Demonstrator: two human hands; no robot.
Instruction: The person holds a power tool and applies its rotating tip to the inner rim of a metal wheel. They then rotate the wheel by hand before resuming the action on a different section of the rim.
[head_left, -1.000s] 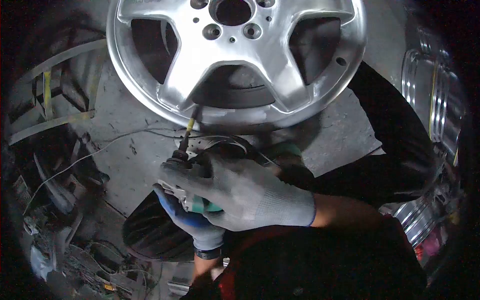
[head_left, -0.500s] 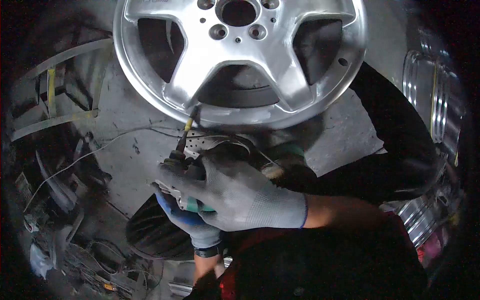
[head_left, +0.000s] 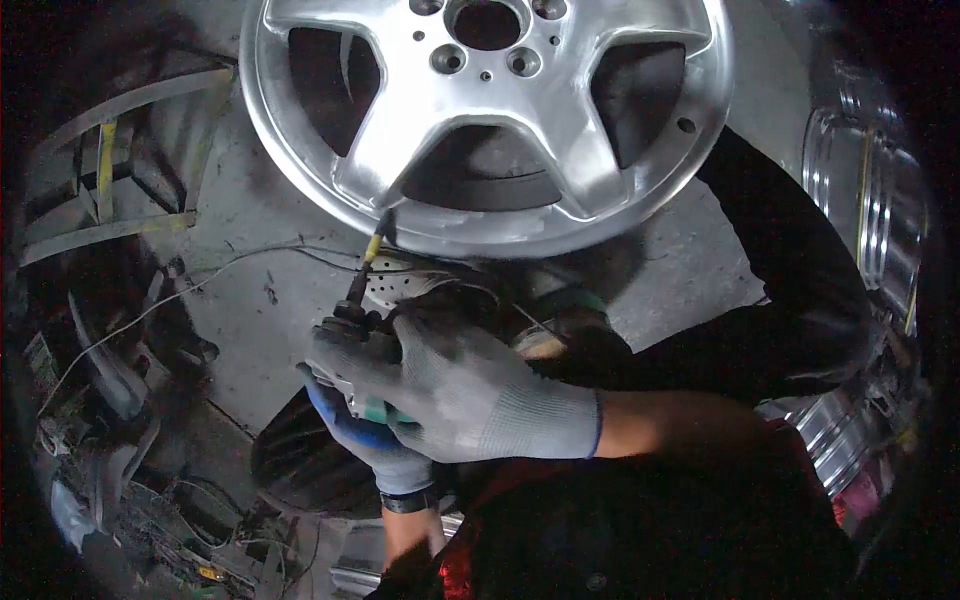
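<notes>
Both my gloved hands are wrapped round a die grinder with a green body, black nose and thin shaft with a yellow band. My right hand lies over the top of the body in a grey glove. Beneath it my left hand, blue on the palm side, closes on the tool from below; its fingers are partly hidden. The shaft's dark tip reaches up to the lower rim of a silver alloy wheel, close to the foot of the lower left spoke. The wheel's top is cut off by the frame.
A grey cable runs across the concrete floor. Metal parts and scrap are piled at left, near a flat frame with yellow marks. More shiny rims stand at right. My dark-clad legs bend round the wheel; a perforated white shoe shows below it.
My hands and the grinder have shifted slightly left in view, and its tip sits a little lower. The wheel appears slightly further right and higher. The grip is the same.
</notes>
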